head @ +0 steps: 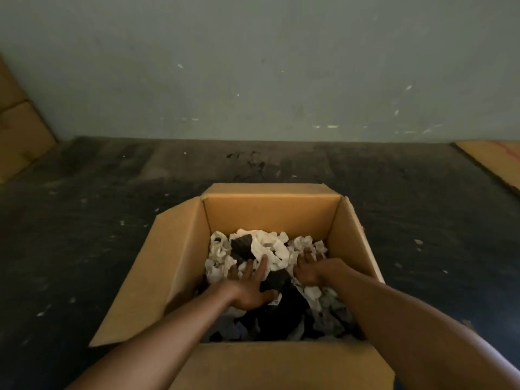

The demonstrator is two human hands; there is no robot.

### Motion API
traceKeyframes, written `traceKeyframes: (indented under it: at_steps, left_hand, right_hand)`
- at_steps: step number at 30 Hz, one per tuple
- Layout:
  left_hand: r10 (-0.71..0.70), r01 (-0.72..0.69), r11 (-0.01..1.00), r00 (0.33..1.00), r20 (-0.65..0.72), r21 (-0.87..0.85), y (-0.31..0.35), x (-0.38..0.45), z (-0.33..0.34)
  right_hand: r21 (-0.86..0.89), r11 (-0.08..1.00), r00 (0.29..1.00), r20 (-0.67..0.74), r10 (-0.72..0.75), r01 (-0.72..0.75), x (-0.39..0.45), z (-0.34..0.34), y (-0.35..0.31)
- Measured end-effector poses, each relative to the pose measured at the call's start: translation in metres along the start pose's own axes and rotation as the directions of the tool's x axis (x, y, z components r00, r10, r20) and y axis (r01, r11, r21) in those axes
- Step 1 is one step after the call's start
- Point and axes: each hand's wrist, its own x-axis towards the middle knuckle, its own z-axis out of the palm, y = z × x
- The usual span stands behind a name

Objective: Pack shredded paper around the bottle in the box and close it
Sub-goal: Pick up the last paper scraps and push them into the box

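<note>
An open cardboard box stands on the dark floor with all its flaps spread outward. Inside lies crumpled white paper mixed with dark pieces; the near part of the box is in shadow. No bottle can be made out among the filling. My left hand rests flat on the paper in the middle of the box, fingers spread. Pressed into the white paper on the right side is my right hand, its fingertips partly buried. Neither hand visibly grips anything.
A grey wall rises behind the box. Stacked cardboard boxes stand at the far left. A flat cardboard sheet lies on the floor at the far right. Small paper scraps dot the dark floor.
</note>
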Motion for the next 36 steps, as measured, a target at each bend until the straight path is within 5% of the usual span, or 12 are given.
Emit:
traceKeyframes:
  at_steps: [8,14,18,24,29,32,36]
  left_hand:
    - [-0.085,0.098,0.992,0.985,-0.154,0.085,0.012,-0.032,-0.008]
    - [-0.064,0.064,0.998,0.997,-0.042,0.013,0.025,-0.046,0.019]
    - [-0.037,0.038,0.999,0.998,-0.055,0.014,0.032,-0.061,0.013]
    - [-0.034,0.022,0.998,0.969,-0.245,-0.053,0.006,-0.072,0.010]
    - [-0.068,0.067,0.998,0.998,0.012,0.021,0.002,-0.072,0.028]
    - [-0.059,0.056,0.998,0.988,-0.143,-0.025,0.000,-0.077,0.016]
    - [-0.022,-0.033,0.993,0.896,-0.443,-0.117,-0.005,-0.094,-0.006]
  right_hand:
    - [-0.111,0.974,0.972,-0.109,-0.207,0.195,-0.053,-0.053,0.006]
    - [-0.226,0.955,0.960,0.246,-0.132,0.189,-0.076,0.006,-0.001]
    - [-0.210,0.950,0.965,0.174,-0.195,0.230,-0.090,0.001,-0.001]
    - [-0.079,0.968,0.971,0.060,-0.233,0.237,-0.102,-0.008,0.008]
    - [-0.071,0.996,0.996,0.076,-0.051,0.057,-0.101,0.031,0.004]
    - [0.043,0.990,0.987,0.087,-0.138,0.135,-0.112,0.016,0.003]
    - [0.276,0.942,0.977,-0.154,-0.150,0.189,-0.137,-0.016,0.013]
